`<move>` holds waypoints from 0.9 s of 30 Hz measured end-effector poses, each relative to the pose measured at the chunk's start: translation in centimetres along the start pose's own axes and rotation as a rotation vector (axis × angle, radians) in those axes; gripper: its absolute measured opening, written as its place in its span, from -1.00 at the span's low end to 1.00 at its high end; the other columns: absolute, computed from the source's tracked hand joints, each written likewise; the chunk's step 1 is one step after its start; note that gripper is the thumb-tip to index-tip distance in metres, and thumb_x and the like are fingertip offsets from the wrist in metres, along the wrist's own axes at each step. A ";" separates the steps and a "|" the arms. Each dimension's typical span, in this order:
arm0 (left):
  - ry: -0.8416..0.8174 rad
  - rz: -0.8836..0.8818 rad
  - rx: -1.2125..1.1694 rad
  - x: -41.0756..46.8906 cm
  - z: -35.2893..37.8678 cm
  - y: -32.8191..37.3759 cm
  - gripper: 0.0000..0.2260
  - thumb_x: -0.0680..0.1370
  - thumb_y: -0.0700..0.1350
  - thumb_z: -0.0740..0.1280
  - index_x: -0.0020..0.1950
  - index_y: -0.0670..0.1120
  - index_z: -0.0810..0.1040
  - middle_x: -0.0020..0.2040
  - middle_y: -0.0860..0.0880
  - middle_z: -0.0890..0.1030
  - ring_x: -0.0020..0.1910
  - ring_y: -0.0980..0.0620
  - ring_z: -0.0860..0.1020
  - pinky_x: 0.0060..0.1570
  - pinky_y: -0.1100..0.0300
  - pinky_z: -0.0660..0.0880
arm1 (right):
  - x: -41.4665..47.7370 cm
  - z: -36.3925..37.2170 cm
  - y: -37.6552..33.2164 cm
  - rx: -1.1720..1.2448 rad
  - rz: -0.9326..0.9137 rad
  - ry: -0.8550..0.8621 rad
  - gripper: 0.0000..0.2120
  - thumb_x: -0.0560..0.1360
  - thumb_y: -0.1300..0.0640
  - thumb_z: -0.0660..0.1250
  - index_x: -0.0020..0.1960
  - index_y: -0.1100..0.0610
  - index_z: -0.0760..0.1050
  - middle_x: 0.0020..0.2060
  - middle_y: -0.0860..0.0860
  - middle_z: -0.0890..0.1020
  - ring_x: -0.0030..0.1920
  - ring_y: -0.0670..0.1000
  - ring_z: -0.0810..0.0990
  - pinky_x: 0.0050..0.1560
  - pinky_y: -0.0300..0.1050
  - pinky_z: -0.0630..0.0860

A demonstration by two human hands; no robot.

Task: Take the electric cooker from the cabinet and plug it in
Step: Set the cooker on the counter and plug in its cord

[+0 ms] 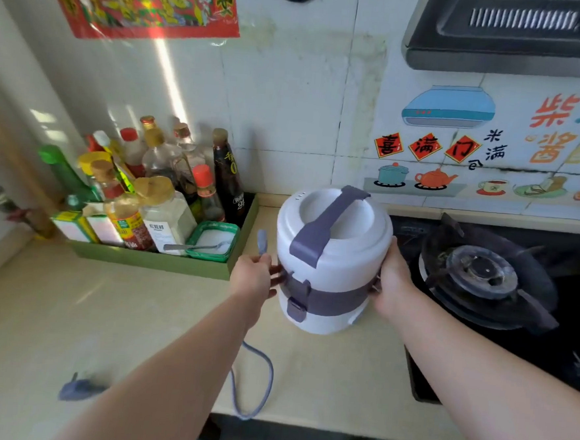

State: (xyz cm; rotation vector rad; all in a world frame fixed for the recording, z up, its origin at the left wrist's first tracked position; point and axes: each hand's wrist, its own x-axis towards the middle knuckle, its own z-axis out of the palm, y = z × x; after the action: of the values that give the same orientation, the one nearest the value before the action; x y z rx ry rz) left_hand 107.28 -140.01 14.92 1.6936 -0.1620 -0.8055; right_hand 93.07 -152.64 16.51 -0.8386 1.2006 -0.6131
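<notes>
White-and-purple electric cooker (pixel 330 257) sits steadied on the tabletop (pixel 69 307), left hand (pixel 253 279) at nine o'clock, right hand (pixel 392 282) at three, both grips pressed to its sides; plug (pixel 76 388) unconnected.

Electric cooker (pixel 330 257) between both hands

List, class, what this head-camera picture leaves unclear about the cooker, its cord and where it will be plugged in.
- Wall socket: none in the head view.
- Plug: too blurred for its pins to be made out.
- Cord: partly hidden behind the left hand and forearm.
- Electric cooker: its far side and base are hidden by its own body.
</notes>
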 end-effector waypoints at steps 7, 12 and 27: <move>0.051 -0.017 0.086 -1.0 0.2 -0.6 -0.86 0.66 -0.07 0.09 0.15 -0.07 0.36 -0.06 -0.05 0.65 -0.09 -0.05 0.60 -0.02 0.03 0.50 | -0.9 -0.7 0.6 0.036 -0.062 -0.044 -0.57 0.59 -0.21 0.03 0.07 0.05 0.53 0.02 0.01 0.62 0.01 0.05 0.56 0.14 -0.02 0.46; 0.101 -0.011 0.126 0.4 1.3 -0.6 -0.83 0.63 -0.04 0.14 0.04 -0.09 0.45 0.14 -0.10 0.60 0.10 -0.11 0.56 -0.13 0.04 0.55 | -2.0 -0.7 3.0 -0.027 -0.065 -0.041 -0.54 0.56 -0.24 0.00 0.18 0.02 0.48 0.10 -0.06 0.62 0.03 0.00 0.56 0.03 -0.06 0.43; -0.076 -0.054 0.091 -1.4 0.6 -2.5 -0.86 0.65 -0.10 0.13 0.15 -0.12 0.38 0.03 -0.03 0.64 -0.17 0.04 0.60 -0.17 0.13 0.49 | -1.2 -1.4 -0.7 0.122 -0.039 -0.068 -0.46 0.51 -0.38 0.00 0.20 -0.09 0.51 0.04 -0.04 0.63 -0.02 -0.03 0.56 -0.24 -0.16 0.39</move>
State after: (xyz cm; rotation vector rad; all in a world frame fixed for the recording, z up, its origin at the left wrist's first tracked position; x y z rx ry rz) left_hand 105.06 -139.02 13.20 1.7601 -0.2083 -0.9149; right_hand 91.45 -152.44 17.59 -0.7752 1.0761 -0.6778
